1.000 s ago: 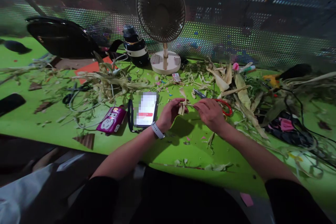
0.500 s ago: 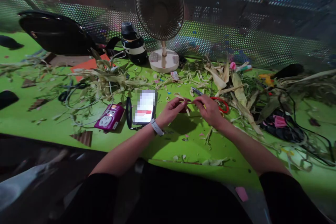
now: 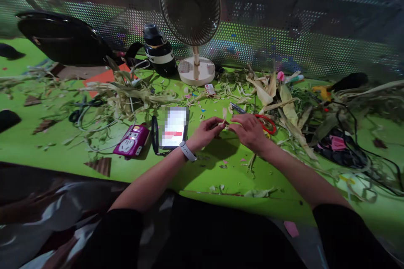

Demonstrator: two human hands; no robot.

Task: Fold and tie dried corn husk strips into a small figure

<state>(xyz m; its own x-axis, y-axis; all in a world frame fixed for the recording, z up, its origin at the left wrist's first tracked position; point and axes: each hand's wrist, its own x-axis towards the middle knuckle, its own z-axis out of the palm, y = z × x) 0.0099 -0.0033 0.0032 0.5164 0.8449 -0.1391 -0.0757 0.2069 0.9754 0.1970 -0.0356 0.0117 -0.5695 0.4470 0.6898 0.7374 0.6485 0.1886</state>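
We face a bright green table [image 3: 227, 178] strewn with dried scraps. Taking directions from the middle of our view, a heap of dried husks [image 3: 288, 103] spreads at three o'clock. A round desk fan [image 3: 191, 8] stands at twelve, a black bag [image 3: 63, 41] lies at ten, and a dark bottle [image 3: 160, 56] stands at eleven. Near the centre, our left hand [image 3: 206, 132] pinches a small pale husk piece [image 3: 224, 113], which sticks up from the fingertips. Our right hand [image 3: 251, 132], fingers bent and drawn close together, is just beside it at three o'clock; we cannot tell whether those fingertips grip it too. A purple socket block [image 3: 131, 141] sits between eight and nine, and a lit phone [image 3: 174, 128] near nine. Red-handled scissors [image 3: 268, 119] lie partly hidden behind our right hand.
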